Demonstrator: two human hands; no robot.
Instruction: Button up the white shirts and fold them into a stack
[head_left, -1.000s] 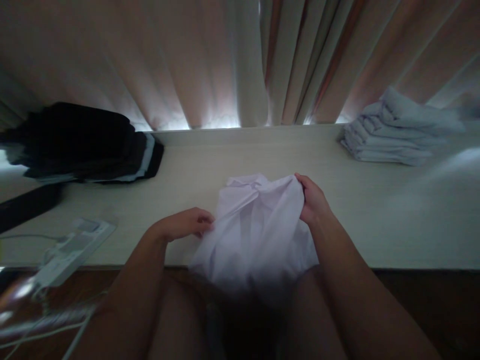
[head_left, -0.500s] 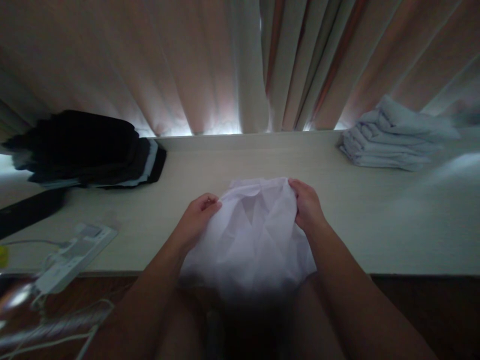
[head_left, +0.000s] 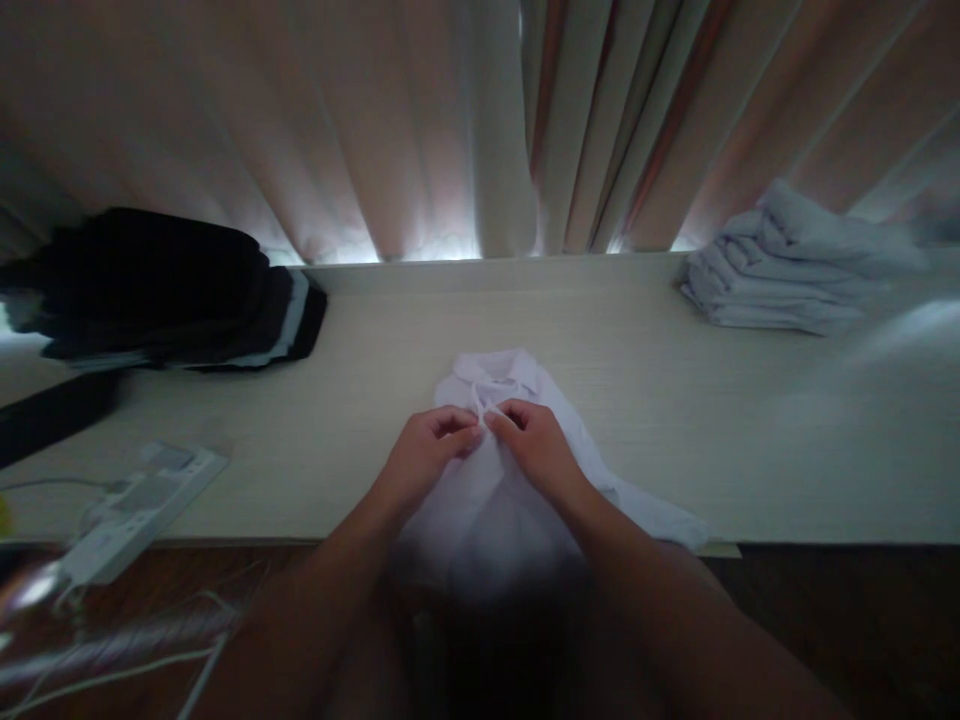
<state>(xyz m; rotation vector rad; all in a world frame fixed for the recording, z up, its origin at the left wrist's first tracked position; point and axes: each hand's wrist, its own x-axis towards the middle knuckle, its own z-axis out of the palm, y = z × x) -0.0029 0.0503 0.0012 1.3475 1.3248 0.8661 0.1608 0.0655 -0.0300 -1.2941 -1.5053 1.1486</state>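
Note:
A white collared shirt (head_left: 480, 490) lies on the pale table, its collar toward the curtains and its lower part hanging over the near edge into shadow. One sleeve spreads out to the right along that edge. My left hand (head_left: 435, 445) pinches the front of the shirt just below the collar, thumb against fingers. Close beside it, my right hand (head_left: 534, 440) pinches the other side of the front opening. The fingertips of both hands almost meet. Whether a button is between them is too small to make out.
On the left of the table (head_left: 390, 320) stands a stack of dark folded clothes (head_left: 157, 290). A white power strip (head_left: 142, 515) with cables lies at the near left edge. Folded white clothes (head_left: 787, 265) are piled at the back right. Curtains (head_left: 420, 130) hang behind.
Both hands have come together from the shirt's upper corners to the front below the collar. The collar now lies flat on the table, and a sleeve has come into view on the right.

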